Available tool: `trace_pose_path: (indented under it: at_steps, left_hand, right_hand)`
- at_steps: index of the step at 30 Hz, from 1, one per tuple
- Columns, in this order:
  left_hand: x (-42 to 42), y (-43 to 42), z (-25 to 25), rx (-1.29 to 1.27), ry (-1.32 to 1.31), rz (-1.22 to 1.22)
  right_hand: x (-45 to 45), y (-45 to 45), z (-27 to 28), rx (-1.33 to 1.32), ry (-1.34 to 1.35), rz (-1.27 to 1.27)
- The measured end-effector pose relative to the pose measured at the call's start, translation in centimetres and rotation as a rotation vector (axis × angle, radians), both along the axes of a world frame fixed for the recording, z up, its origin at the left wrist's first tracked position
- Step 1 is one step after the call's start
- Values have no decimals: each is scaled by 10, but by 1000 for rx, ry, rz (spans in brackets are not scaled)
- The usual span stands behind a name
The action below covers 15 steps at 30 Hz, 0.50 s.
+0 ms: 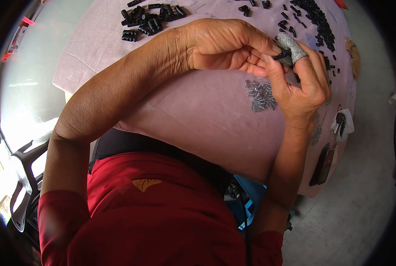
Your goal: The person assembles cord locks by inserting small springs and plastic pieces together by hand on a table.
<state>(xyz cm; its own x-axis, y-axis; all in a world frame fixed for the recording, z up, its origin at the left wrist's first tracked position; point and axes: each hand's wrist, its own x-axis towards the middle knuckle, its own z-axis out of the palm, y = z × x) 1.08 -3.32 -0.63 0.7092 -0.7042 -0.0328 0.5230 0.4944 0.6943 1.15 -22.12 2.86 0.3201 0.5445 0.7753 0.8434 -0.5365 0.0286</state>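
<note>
My left hand [233,44] reaches across the table, its thumb and fingertips closed on a small black plastic part [283,55]. On the other side of the same part is my right hand [302,84], with its thumb against it. A speckled grey finger sleeve [291,46] covers my right index finger. The two hands meet at the fingertips, and most of the part is hidden between them. Just below them on the pink cloth lies a heap of small silver coil springs [261,96].
Black cylindrical pieces [150,20] are heaped at the back left. Many smaller black parts [317,20] spread along the far right. By the right edge are a key [340,122] on white paper and a dark phone-like object [323,165]. The pink cloth [198,115] covers the rounded table.
</note>
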Motion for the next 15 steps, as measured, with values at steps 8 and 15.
trace_pose_path:
  at_steps: [8,15]
  left_hand:
    - [2,0,-4,-15,69,8]
    - [3,3,-6,-74,103,-39]
  right_hand:
    - [0,3,-4,4,-4,-3]
    - [0,3,-2,-33,-59,17]
